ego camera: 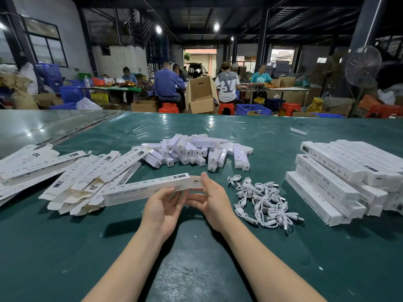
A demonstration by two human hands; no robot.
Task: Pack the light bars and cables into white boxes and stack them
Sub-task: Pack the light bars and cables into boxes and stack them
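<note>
A long white box printed "SMART SENSOR LAMP" hangs just above the green table, running left to right. My left hand holds it from below near its right end. My right hand grips that right end, thumb on top at the end flap. Behind the box lies a heap of white light bars. A tangle of white cables sits to the right of my right hand. Packed white boxes are stacked at the far right.
Flattened white box blanks fan out on the left of the green table. A loose white piece lies far back right. Beyond the table, several people sit at benches among cardboard cartons, crates and stools.
</note>
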